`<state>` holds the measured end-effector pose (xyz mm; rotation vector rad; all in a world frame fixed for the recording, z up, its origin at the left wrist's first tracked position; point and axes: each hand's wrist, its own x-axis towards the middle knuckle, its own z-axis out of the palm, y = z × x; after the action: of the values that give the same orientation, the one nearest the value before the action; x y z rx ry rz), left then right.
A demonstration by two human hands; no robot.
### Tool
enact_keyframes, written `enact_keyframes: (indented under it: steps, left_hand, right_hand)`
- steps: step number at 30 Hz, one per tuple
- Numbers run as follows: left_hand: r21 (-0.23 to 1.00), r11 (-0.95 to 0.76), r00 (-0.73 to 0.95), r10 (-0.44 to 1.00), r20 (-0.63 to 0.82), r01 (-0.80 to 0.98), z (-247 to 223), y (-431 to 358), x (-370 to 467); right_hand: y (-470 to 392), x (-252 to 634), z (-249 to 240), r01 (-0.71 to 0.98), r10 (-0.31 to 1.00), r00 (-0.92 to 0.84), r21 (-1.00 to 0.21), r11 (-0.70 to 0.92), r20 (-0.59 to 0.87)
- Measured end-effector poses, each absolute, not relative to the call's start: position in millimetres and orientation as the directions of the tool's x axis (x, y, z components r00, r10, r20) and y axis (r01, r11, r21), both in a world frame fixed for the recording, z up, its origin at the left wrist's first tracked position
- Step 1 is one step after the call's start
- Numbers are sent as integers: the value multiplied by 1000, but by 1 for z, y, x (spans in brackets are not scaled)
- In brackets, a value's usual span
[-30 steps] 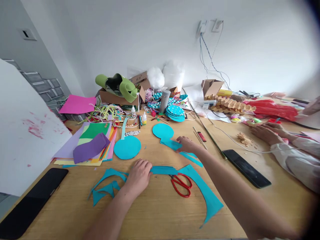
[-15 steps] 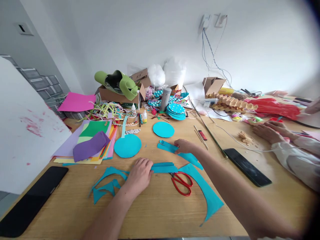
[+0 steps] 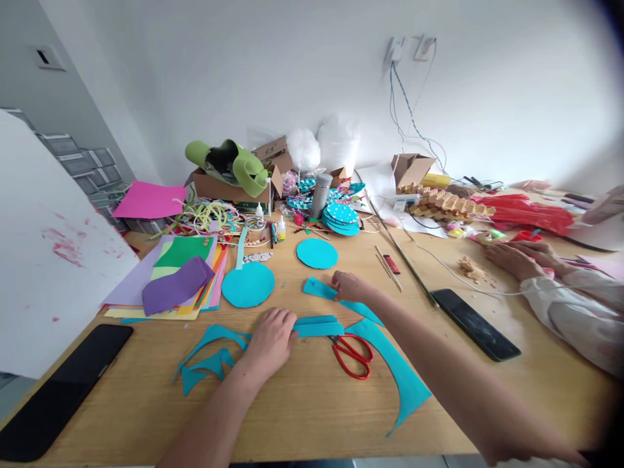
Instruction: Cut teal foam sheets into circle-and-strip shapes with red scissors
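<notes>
My left hand [image 3: 273, 331] rests, fingers curled together, on the left end of a stack of blue paper strips [image 3: 319, 325]. My right hand [image 3: 348, 286] touches another blue strip [image 3: 316, 287] further back, its fingers bent downward; whether they pinch it is too small to tell. Red-handled scissors [image 3: 355, 356] lie beneath the strips, their blades mostly hidden. Curved blue offcuts lie on both sides, a large one [image 3: 407, 383] to the right and smaller ones [image 3: 209, 364] to the left. Two blue discs [image 3: 248, 285] [image 3: 316, 253] lie behind my hands.
Colored paper [image 3: 180, 286] is stacked at the left, above a black phone [image 3: 63, 390]. A second phone [image 3: 475, 324] and a long stick [image 3: 404, 250] lie at the right, near another person's hands [image 3: 511, 260]. A metal flask [image 3: 320, 195] stands at the back.
My right hand has shifted slightly left along the back strip. The camera view has turned slightly to the right. My left hand stays on the stacked strips.
</notes>
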<state>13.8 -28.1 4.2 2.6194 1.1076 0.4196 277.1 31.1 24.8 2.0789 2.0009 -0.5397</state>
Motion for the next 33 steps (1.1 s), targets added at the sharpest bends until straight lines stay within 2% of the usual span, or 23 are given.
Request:
enact_keyframes:
  steps: [6,9,16,23,27,29,30,33]
  left_hand:
    - [347,-679,672,723,160,648,3,-28,13]
    - [349,-675,668,726,160,650,3,-28,13]
    - [344,-679,667,725,171,649,3,-30,12]
    - [283,-714,631,699,336,640,24,-22,19]
    - [192,-701,656,712,249,687,39,10,48]
    - [136,-660,656,751,80,739,41,27,61]
    - [129,-657,657,752,47,743,41,34,66]
    - [111,-660,663,749,10,743,37,44,71]
  right_hand:
    - [31,278,27,993,876,-7,-107,-51,-482]
    - [27,275,30,994,880,-13,-102,-40,-475]
    - [15,259,33,993,926,-75,-109,36,-370]
    - [17,243,38,972,956,-219,-135,194,-198]
    - [22,224,40,945,944,-316,-117,305,-95]
    - [23,217,39,935,937,-346,-103,339,-56]
    - [24,215,38,932,935,-353,-98,348,-43]
    - [25,224,31,933,936,-351,-94,347,-25]
